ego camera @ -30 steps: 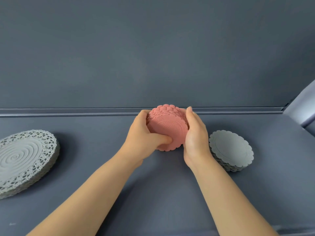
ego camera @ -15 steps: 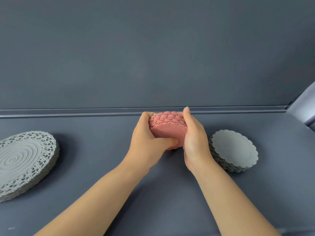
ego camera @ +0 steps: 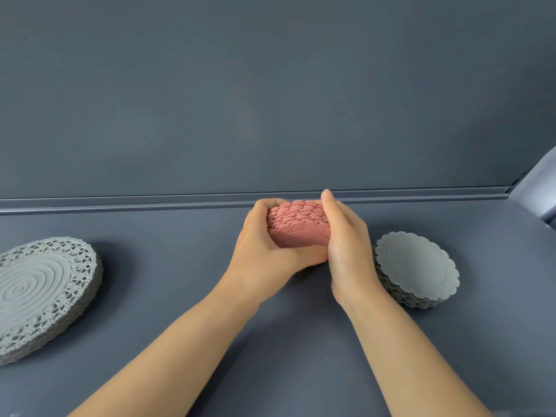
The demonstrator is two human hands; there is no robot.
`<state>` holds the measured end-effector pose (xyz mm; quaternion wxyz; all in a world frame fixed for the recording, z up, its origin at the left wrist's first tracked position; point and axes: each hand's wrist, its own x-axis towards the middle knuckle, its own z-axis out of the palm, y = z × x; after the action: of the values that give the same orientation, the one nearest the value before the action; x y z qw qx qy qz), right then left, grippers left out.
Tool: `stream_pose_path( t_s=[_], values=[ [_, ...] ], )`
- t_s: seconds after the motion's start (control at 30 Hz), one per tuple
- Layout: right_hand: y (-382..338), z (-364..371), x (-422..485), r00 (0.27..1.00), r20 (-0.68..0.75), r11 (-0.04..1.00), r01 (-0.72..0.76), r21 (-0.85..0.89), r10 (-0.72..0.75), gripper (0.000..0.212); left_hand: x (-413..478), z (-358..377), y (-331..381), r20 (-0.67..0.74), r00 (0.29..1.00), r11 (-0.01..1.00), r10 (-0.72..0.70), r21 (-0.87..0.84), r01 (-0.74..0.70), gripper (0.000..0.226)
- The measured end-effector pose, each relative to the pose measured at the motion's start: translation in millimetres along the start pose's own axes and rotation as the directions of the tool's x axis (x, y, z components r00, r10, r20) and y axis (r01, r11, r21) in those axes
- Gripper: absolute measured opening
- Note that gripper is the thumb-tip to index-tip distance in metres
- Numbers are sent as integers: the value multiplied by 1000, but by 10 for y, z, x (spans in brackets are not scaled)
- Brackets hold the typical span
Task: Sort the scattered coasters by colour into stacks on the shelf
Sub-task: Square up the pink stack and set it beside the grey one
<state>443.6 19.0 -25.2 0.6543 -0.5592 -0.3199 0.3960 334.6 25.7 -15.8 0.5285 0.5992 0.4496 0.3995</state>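
Grip: pink coaster stack (ego camera: 298, 227) is clasped by left hand (ego camera: 264, 254), right hand (ego camera: 349, 245).
Cropped: lacy grey stack (ego camera: 39, 293).
Hidden: pink base, possibly lifted.

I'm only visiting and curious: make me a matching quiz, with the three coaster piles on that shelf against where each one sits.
Things:
1. pink coaster stack
2. scalloped grey stack
3. lacy grey stack

Places:
A. far left of the shelf, with no hand on it
B. in the middle, gripped between the left hand and the right hand
C. just right of the right hand, lying flat

Pairs: 1-B, 2-C, 3-A.
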Motion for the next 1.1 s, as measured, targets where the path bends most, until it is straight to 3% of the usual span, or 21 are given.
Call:
stream_pose_path(
  t_s=[0.17, 0.27, 0.33, 0.5, 0.6, 0.73, 0.83, 0.93, 1.1],
  values=[
    [19, -20, -9, 998, 65, 1000, -1, -6, 2, 44, -38, -3, 62, 3, 999, 979, -39, -198, 39, 41],
    [34, -24, -14, 997, 76, 1000, 28, -5, -27, 38, -16, 6, 66, -70, 991, 954, -114, -287, 90, 23],
    [45, -20, -11, 995, 85, 999, 42, 3, -42, 38, 8, 8, 54, -131, 979, 943, -157, -315, 109, 32],
    [36, 10, -20, 982, 135, 989, 136, -48, -129, 40, 13, 6, 27, -113, 988, 972, -103, -222, 76, 34],
    [10, 27, -33, 961, 172, 971, 230, -64, -216, 52, 15, 13, 21, -138, 990, 994, -21, -107, 6, 35],
    [20, 29, -45, 973, 59, 942, 232, -243, -224, 73, 7, 44, -49, -133, 975, 982, 178, 84, -168, 50],
    [21, 1, -8, 987, -33, 958, 145, -246, -158, 78, 83, -73, -49, 78, 956, 930, 283, 222, -293, 35],
    [1, -31, 7, 995, -47, 977, 81, -199, -92, 75, 192, -277, -29, 338, 894, 862, 294, 311, -401, 41],
    [18, -37, -3, 999, 34, 979, 36, -203, -30, 73, 301, -380, -68, 342, 888, 825, 308, 369, -428, 32]
  ],
)
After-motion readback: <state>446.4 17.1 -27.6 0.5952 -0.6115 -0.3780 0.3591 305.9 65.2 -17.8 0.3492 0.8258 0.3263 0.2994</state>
